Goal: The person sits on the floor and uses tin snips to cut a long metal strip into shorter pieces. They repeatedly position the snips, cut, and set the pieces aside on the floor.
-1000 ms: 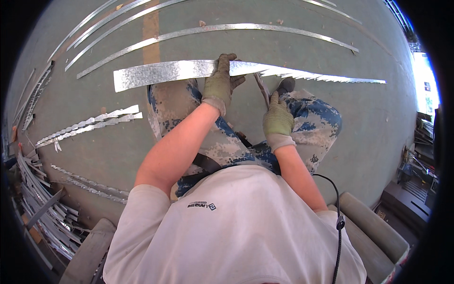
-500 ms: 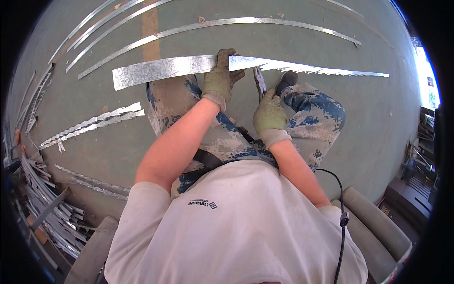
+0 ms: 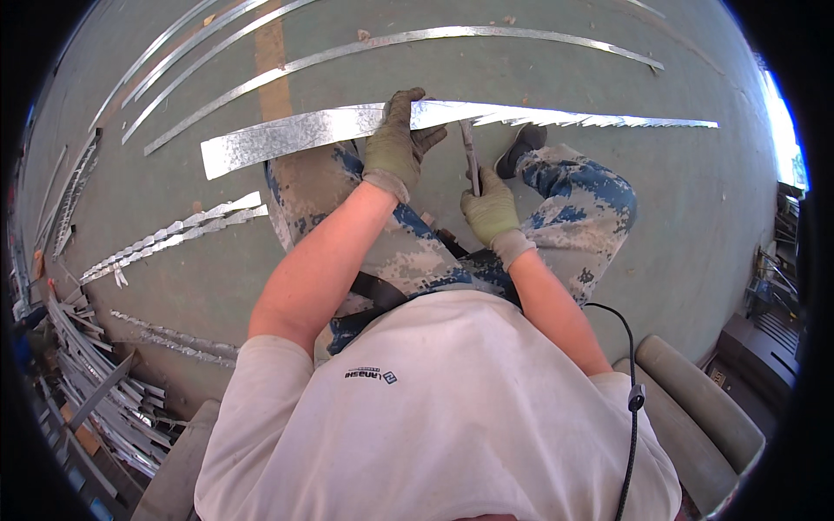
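A long shiny sheet-metal strip (image 3: pixel 287 140) lies crosswise before me. Its left part is a plain band; the tapering right part has a row of slanted cuts along the near edge. My gloved left hand (image 3: pixel 395 148) is closed round the strip near its middle, fingers over the far edge and thumb below. In my gloved right hand (image 3: pixel 491 208) are tin snips (image 3: pixel 471 154), fingers wrapped round the handles. Their slim tip meets the strip's near edge, just left of the first cuts; whether the jaws are apart is too small to tell.
Long metal strips (image 3: pixel 347 54) lie on the green floor beyond. Two notched strips (image 3: pixel 178 234) rest at left, with a heap of metal offcuts (image 3: pixel 109 399) behind them. Rolled grey cushions (image 3: pixel 695 399) flank me. A black cable (image 3: pixel 627 347) hangs at my right side.
The snips have turned more upright and shifted slightly left, with my right hand moving a little nearer. The strip's left end has dipped slightly and its right end risen; my left hand keeps hold.
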{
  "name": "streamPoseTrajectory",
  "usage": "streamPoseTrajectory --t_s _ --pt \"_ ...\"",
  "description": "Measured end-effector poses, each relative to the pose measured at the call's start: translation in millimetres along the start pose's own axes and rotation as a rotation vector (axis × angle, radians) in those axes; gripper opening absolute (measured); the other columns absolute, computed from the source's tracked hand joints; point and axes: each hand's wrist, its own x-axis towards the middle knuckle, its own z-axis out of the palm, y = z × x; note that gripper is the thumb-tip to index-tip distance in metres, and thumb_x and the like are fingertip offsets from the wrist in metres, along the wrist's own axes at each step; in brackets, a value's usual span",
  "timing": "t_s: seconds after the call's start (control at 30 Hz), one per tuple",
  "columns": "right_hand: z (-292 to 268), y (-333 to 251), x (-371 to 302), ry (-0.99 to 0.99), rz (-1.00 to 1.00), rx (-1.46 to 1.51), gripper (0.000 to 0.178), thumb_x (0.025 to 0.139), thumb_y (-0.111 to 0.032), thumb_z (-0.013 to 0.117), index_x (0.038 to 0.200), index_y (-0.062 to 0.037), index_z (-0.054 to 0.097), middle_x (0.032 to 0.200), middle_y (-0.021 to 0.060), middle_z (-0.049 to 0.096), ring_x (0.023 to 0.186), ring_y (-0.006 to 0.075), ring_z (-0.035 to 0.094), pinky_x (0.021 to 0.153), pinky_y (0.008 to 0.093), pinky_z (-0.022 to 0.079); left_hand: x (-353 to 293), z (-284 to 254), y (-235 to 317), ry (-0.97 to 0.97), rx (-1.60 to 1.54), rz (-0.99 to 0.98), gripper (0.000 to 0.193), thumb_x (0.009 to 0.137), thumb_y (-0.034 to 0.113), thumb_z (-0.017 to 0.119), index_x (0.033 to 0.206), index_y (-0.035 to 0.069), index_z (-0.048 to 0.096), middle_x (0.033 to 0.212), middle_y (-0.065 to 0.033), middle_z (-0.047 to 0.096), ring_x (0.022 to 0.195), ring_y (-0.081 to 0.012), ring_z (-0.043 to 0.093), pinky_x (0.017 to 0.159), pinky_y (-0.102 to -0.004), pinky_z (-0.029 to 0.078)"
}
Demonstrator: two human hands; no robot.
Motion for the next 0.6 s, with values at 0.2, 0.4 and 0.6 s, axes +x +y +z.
streamPoseTrajectory --t_s 0.2,0.4,0.6 --pt "-17.3 -20.3 -3.6 -0.200 0.179 0.329 0.046 0.086 -0.020 0.063 0.129 -0.0008 0.062 0.110 0.0284 0.070 0.104 0.0460 0.067 0.089 0.0470 0.053 10.0 -7.4 1.3 -0.011 -0.090 -0.023 0.040 0.106 0.034 0.058 0.133 0.005 0.059 0.125 -0.0164 0.065 0.103 -0.0339 0.072 0.094 -0.0478 0.062" --pt "10.0 -8.8 1.4 -0.033 -0.011 -0.129 0.060 0.090 -0.024 0.064 0.143 0.0002 0.053 0.137 0.0282 0.061 0.125 0.0438 0.059 0.105 0.0411 0.047 21.9 -46.1 -13.2 -0.101 -0.295 -0.085 0.044 0.107 0.039 0.052 0.142 0.013 0.052 0.137 -0.0127 0.060 0.117 -0.0274 0.066 0.101 -0.0419 0.057" --pt "31.6 60.2 31.3 -0.055 0.035 0.180 0.053 0.092 -0.014 0.057 0.144 -0.0052 0.051 0.075 0.0049 0.059 0.054 0.0131 0.053 0.048 0.0295 0.043 36.8 -35.2 -37.2 0.006 0.003 -0.153 0.036 0.107 0.037 0.050 0.140 0.025 0.056 0.127 -0.0041 0.062 0.111 -0.0220 0.065 0.084 -0.0415 0.061"
